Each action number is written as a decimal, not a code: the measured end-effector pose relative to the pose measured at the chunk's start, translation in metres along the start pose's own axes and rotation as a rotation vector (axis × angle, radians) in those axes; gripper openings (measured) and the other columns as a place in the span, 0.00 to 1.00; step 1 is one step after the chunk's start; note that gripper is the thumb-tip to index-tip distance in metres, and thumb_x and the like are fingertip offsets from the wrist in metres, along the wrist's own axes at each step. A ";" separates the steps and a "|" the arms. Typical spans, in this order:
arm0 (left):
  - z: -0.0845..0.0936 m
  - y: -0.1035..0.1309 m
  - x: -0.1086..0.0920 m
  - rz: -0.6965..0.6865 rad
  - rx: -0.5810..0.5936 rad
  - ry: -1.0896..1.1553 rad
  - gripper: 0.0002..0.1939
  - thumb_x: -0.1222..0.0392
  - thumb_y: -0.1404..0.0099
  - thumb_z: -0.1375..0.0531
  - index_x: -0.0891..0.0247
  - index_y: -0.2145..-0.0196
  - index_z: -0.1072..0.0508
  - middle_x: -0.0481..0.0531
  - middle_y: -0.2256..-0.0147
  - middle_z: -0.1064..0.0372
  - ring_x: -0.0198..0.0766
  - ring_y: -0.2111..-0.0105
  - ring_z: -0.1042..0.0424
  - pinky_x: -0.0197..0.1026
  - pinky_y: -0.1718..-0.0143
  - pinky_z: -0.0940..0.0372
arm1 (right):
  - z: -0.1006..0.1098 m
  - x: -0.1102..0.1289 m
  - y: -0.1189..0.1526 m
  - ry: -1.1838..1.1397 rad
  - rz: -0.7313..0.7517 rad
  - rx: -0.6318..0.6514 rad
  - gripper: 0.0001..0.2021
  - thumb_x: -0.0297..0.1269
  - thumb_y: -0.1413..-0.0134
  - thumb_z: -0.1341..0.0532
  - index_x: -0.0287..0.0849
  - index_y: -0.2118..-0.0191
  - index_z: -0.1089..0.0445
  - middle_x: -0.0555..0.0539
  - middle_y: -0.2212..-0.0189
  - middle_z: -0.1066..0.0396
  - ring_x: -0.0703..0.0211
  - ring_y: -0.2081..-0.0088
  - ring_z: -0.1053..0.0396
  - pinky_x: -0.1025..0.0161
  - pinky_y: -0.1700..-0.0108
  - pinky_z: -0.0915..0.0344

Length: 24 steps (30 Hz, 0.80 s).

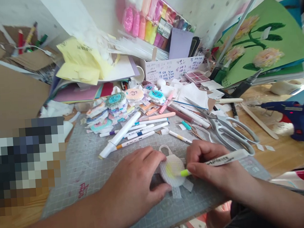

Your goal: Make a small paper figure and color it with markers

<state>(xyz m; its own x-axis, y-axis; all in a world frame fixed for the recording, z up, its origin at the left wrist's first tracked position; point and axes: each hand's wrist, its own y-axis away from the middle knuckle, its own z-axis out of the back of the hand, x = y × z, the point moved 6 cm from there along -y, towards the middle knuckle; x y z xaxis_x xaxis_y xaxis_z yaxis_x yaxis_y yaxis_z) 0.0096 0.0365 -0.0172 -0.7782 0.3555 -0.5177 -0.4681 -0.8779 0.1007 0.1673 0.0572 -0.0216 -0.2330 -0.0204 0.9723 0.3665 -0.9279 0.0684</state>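
A small white textured disc [176, 162] with a loop on top and short strips below lies over the grey cutting mat [74, 161]. Yellow colour covers part of its left face. My left hand [137, 176] grips the disc's left edge between thumb and fingers. In my right hand [210, 165] is a white marker [228, 158], pinched near its yellow-green tip, which meets or nearly meets the disc's face. Several markers [140, 133] lie beyond the hands. Stacked coloured round pieces [116, 100] sit further back.
Silver scissors [220, 128] lie right of the markers. Further right is a blue glue gun [295, 112] with its cord. A lettered white box [173, 69], yellow paper [82, 60] and a green flower picture [264, 43] line the back. Cardboard [11, 75] stands at left.
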 end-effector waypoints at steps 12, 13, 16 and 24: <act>0.000 0.005 -0.001 -0.007 -0.021 0.002 0.23 0.50 0.47 0.33 0.61 0.56 0.29 0.53 0.60 0.30 0.45 0.62 0.30 0.45 0.58 0.35 | 0.005 -0.022 0.004 0.088 -0.017 -0.084 0.17 0.50 0.51 0.37 0.43 0.81 0.35 0.51 0.84 0.37 0.63 0.79 0.41 0.68 0.79 0.43; 0.000 0.005 -0.001 -0.010 -0.024 0.000 0.23 0.50 0.47 0.33 0.62 0.56 0.29 0.53 0.60 0.30 0.45 0.62 0.30 0.45 0.59 0.35 | 0.005 -0.025 0.005 0.086 -0.036 -0.094 0.18 0.50 0.52 0.37 0.43 0.81 0.35 0.51 0.83 0.37 0.63 0.79 0.41 0.68 0.78 0.43; -0.001 0.003 0.000 -0.013 -0.027 -0.001 0.23 0.50 0.48 0.32 0.61 0.55 0.29 0.53 0.60 0.30 0.45 0.61 0.31 0.45 0.59 0.35 | 0.005 -0.025 0.005 0.097 -0.057 -0.099 0.17 0.50 0.51 0.37 0.43 0.80 0.34 0.51 0.82 0.37 0.63 0.78 0.42 0.68 0.78 0.45; 0.001 -0.001 -0.001 -0.022 -0.008 -0.013 0.18 0.58 0.44 0.35 0.60 0.56 0.30 0.51 0.62 0.31 0.46 0.61 0.32 0.47 0.58 0.38 | 0.006 -0.003 -0.003 0.048 -0.030 -0.031 0.10 0.38 0.55 0.38 0.42 0.79 0.37 0.52 0.82 0.37 0.65 0.79 0.43 0.68 0.77 0.45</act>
<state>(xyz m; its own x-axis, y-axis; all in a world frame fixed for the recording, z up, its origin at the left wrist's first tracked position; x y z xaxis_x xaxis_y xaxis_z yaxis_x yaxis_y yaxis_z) 0.0108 0.0375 -0.0160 -0.7732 0.3786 -0.5088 -0.4816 -0.8725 0.0827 0.1722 0.0626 -0.0236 -0.2870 -0.0095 0.9579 0.3305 -0.9395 0.0897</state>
